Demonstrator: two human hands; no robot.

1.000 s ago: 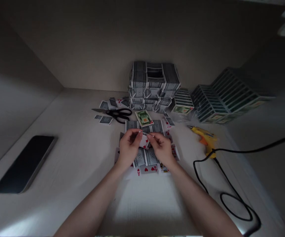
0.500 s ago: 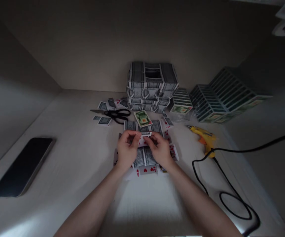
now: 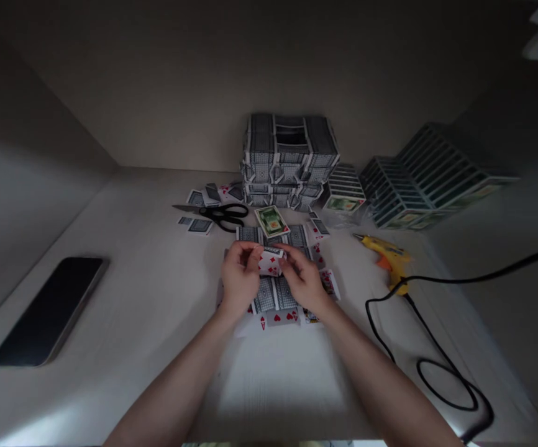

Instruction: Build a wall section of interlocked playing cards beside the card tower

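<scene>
Between my two hands is a playing card (image 3: 269, 263) with red diamonds facing me; its far edge is folded over, showing a strip of the patterned back. My left hand (image 3: 242, 276) pinches the card's left end. On its right end are the thumb and fingers of my right hand (image 3: 304, 279). Beneath them lies a flat arrangement of joined cards (image 3: 274, 295), some with grey patterned backs up, others with red faces showing around the edges. My hands cover part of it. Just beyond sits a green card box (image 3: 272, 221).
A block built of folded cards (image 3: 290, 155) stands at the back. Black scissors (image 3: 222, 214) lie among card scraps (image 3: 199, 226). Stacked card boxes (image 3: 404, 198) and a yellow glue gun (image 3: 392, 257) with a black cord (image 3: 465, 278) are right; a phone (image 3: 50, 310) lies left.
The card between my hands has tilted, so more of its diamond face shows. My right fingers have shifted slightly along its right end. The whole view has moved a little.
</scene>
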